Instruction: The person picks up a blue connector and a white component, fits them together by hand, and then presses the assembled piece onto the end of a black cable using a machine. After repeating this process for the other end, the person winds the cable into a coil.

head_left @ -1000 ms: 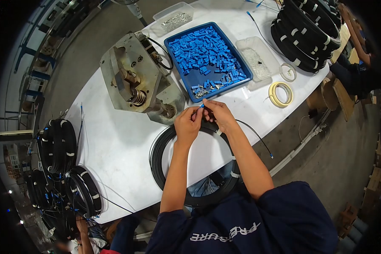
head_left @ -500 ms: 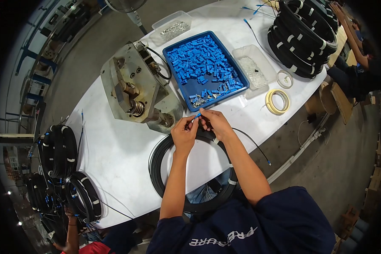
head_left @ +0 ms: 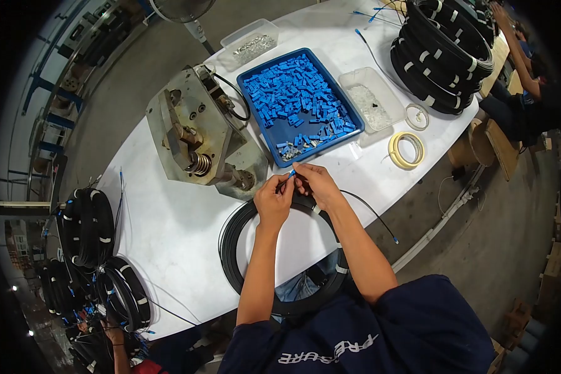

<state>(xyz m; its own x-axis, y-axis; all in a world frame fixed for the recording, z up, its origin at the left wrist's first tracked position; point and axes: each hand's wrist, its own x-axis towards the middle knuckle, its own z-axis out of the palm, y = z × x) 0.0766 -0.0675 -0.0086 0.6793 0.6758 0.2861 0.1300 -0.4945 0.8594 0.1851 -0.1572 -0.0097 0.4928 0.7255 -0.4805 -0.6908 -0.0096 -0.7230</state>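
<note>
Both hands meet just above the near edge of the white table (head_left: 168,218) — the left hand (head_left: 273,201) and right hand (head_left: 315,182) each pinch a small blue connector (head_left: 292,172) on a black cable end. Beneath them lies a black cable coil (head_left: 243,218), overhanging the edge. Bare tabletop opens to the left. Just beyond, a blue tray (head_left: 274,134) holds blue connector pieces; right of it, a clear tub (head_left: 389,109) of pale bits.

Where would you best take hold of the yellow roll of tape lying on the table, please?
The tape roll lies flat on the white table, hole up, apart from the clear tub and blue tray. Probably come straight down from above and pinch its ring wall, one finger in the hole and the thumb outside; the nearer, right-hand rim looks freest.
</note>
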